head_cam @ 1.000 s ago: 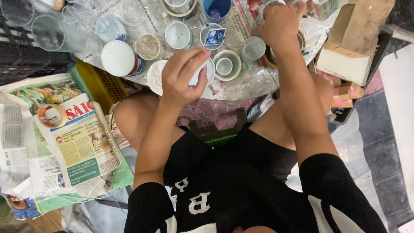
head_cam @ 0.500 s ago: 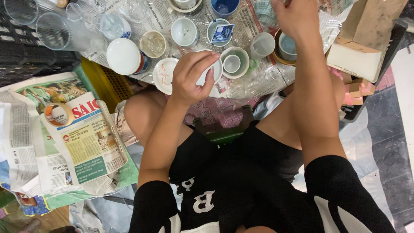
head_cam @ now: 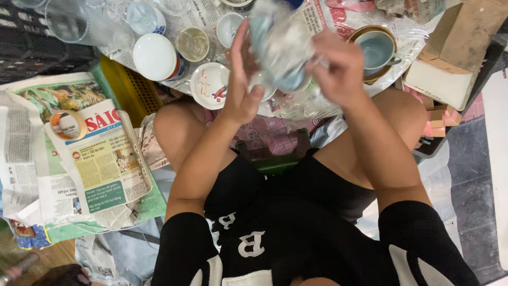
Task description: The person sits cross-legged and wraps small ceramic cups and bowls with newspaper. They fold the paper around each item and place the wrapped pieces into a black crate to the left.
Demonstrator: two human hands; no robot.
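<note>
Both hands hold wrapped cup (head_cam: 278,50) above table (head_cam: 328,103), centre far. Left hand (head_cam: 241,79) flat against side, right hand (head_cam: 336,66) clasping. Cup likely light, brittle; wrap slippery, blurred; best cradled underneath.

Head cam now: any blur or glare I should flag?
Head view: motion blur smears the wrapped bundle and the right hand; left hand slightly soft. Newspaper and small dish stay sharp. Soft, even light, no harsh glare.
</note>
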